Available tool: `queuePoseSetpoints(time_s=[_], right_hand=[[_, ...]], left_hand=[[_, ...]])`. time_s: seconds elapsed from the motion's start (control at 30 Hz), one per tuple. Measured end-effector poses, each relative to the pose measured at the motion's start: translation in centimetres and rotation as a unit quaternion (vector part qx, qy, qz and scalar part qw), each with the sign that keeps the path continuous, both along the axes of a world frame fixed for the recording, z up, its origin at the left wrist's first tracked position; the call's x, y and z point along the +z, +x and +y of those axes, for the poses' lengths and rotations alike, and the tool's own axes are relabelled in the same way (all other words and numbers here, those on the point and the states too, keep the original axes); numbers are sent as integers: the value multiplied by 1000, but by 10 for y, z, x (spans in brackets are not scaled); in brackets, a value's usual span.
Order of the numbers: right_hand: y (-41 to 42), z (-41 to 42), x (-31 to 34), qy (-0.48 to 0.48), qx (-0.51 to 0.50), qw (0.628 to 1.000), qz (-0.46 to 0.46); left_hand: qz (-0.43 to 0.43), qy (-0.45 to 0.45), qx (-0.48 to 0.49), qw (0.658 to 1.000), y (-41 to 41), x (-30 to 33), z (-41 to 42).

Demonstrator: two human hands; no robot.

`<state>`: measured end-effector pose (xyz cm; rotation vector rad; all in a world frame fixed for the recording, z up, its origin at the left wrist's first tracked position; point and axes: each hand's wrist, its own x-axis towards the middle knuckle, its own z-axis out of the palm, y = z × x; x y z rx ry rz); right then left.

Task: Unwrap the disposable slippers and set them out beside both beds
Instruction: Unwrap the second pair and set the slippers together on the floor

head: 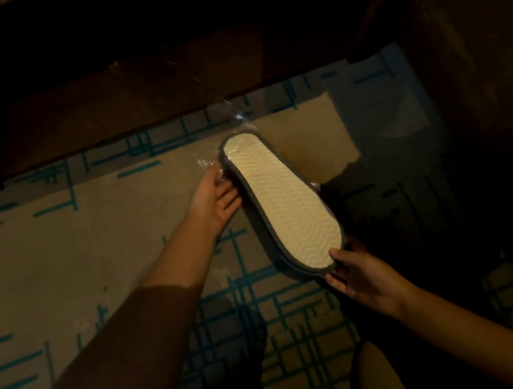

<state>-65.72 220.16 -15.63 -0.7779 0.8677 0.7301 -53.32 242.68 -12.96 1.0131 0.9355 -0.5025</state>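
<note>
In the head view, I saw the slippers point(284, 200) held up over the carpet point(61, 271), sole side up. They looked like a pair pressed together, with a pale bumpy sole on top and a dark edge around it. A clear plastic wrapper point(240, 120) was still on them and stuck out past the far end, near the dark bed frame point(135, 89).

The slippers' long side ran from far and a bit left to near and a bit right. My right hand point(364, 278) had its grip on the near end, thumb on the sole and fingers under the edge. My left hand point(219, 196) was at the far end on the left side. Its fingers were open and flat against the wrapper and the slipper's edge, not closed around it.

I think the wrapper was not off yet. The loose plastic was closest to my left hand, so that hand would best pull it away along the long side while the right hand held on.

The room was dark, so I could not see more.
</note>
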Motion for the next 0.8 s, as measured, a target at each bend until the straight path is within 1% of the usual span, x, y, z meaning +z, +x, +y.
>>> queuePoseSetpoints(time_s=[0.17, 0.27, 0.3, 0.33, 0.37, 0.4, 0.43, 0.47, 0.5, 0.53, 0.57, 0.6, 0.7, 0.73, 0.77, 0.8], right_hand=[[-10, -4, 0, 13, 4, 1000, 3], [-20, -11, -3, 29, 13, 999, 5], [-23, -14, -7, 29, 18, 999, 10], [-26, -16, -9, 27, 19, 999, 14], [-27, -19, -10, 28, 17, 999, 17], [-28, -20, -10, 31, 14, 999, 20], [-28, -21, -10, 35, 9, 999, 20], [-30, -23, -9, 40, 2, 999, 19], [-31, -26, -9, 45, -3, 999, 19], [-33, -29, -8, 48, -3, 999, 18], [-35, -32, -8, 48, 0, 999, 14], [-37, -35, -7, 45, 1, 999, 11], [-37, -39, -7, 41, -16, 999, 10], [-34, -38, -7, 39, -21, 999, 10], [-31, -36, -7, 40, -27, 999, 8], [-26, -33, -6, 42, -34, 999, 7]], left_hand=[[37, 105, -21, 994, -20, -14, 3], [5, 108, 31, 994, -16, -18, 5], [-14, 154, 33, 987, -16, -20, 4], [-50, 255, 8, 966, -17, -22, 5], [-111, 397, -48, 910, -21, -23, 6], [-187, 503, -124, 835, -25, -23, 7], [-260, 542, -200, 773, -28, -24, 6], [-306, 523, -268, 749, -30, -28, 5], [-320, 480, -324, 750, -29, -31, 6], [-313, 450, -364, 753, -26, -37, 11], [-294, 449, -398, 744, -24, -42, 16], [-278, 467, -434, 718, -20, -46, 22], [-281, 539, -543, 579, -14, -47, 34], [-284, 546, -566, 549, -13, -46, 37], [-282, 549, -582, 530, -13, -44, 39], [-278, 548, -594, 519, -14, -42, 41]])
